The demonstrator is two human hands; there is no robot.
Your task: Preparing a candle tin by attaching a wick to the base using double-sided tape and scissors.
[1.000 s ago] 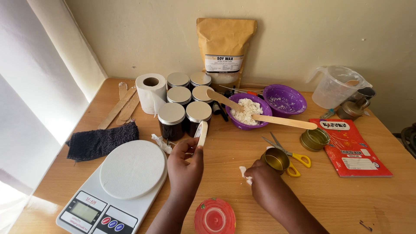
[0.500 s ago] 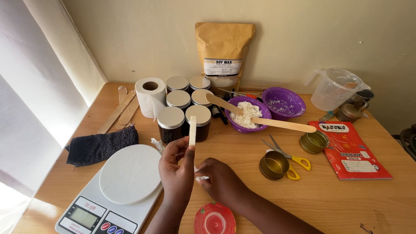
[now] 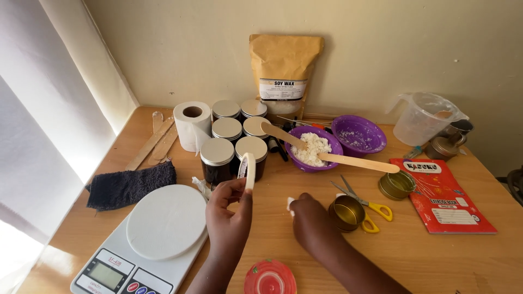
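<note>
Our left hand (image 3: 231,209) pinches a small roll of pale tape (image 3: 248,170) upright between thumb and fingertips, just in front of the dark lidded jars (image 3: 234,147). Our right hand (image 3: 310,218) is closed, knuckles up, pressing a small white scrap (image 3: 290,203) against the tabletop (image 3: 436,256); what the fingers hold beneath we cannot tell. The scrap sits just left of an open gold tin (image 3: 347,212), beside yellow-handled scissors (image 3: 365,206).

Judgement on handling: keep the roll steady and upright, draw the free end slowly, and hold the scrap flat so it does not curl or stick to the fingers. Keep clear of the tin rim.

Surface: light wooden tabletop, crowded. White kitchen scale (image 3: 147,245) at front left, dark cloth (image 3: 131,185) beside it, paper roll (image 3: 192,125) and flat wooden sticks (image 3: 150,144) behind. Two purple bowls (image 3: 359,136), one with white flakes and a wooden spatula (image 3: 332,155). Brown bag (image 3: 284,71) against the wall, clear jug (image 3: 422,117), red booklet (image 3: 441,196), red lid (image 3: 269,277).

Room: plain cream wall, bright curtain at left.
</note>
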